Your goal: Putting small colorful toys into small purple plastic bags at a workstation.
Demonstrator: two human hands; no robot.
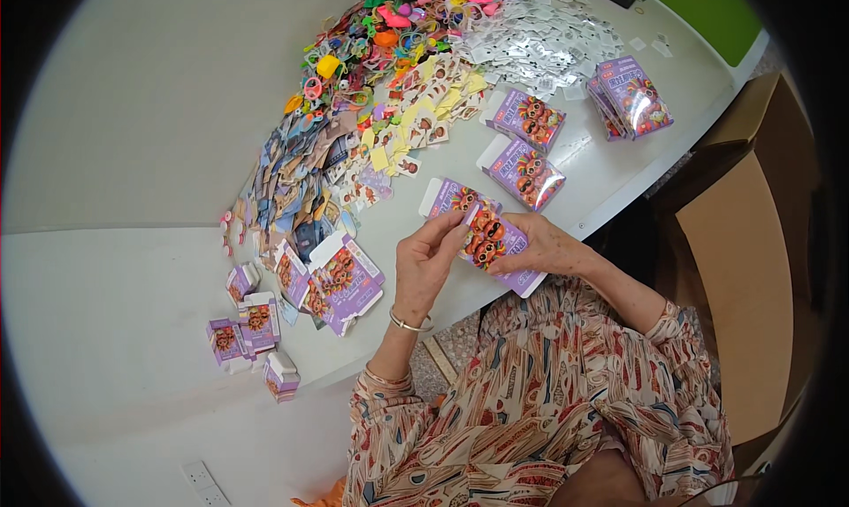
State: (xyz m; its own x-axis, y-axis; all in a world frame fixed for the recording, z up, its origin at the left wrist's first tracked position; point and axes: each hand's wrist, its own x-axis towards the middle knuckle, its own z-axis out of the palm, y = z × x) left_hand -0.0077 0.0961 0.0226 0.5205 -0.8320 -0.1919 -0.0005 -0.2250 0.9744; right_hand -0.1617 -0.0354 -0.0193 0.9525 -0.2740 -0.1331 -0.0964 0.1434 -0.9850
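Note:
Between my two hands is a small purple printed carton (492,240), held tilted over the table's front edge. My left hand (424,261) pinches its upper left end with thumb and fingers. Around its right side my right hand (553,244) is wrapped, thumb across the printed front. A white flap shows at the carton's lower end. Just behind it lies another purple carton (449,197) with a white flap sticking out, partly hidden by the held one. Two more open-flapped cartons, one nearer (527,172) and one farther (529,118), lie beyond my right hand.
Stacked cartons (635,100) stand at the right. Flat cartons (347,281) lie left, near several small boxes (258,319). Along the back are piles of colourful plastic trinkets (371,65), cards (296,175), yellow-white stickers (416,122) and clear packets (544,42). A cardboard box (743,241) stands right.

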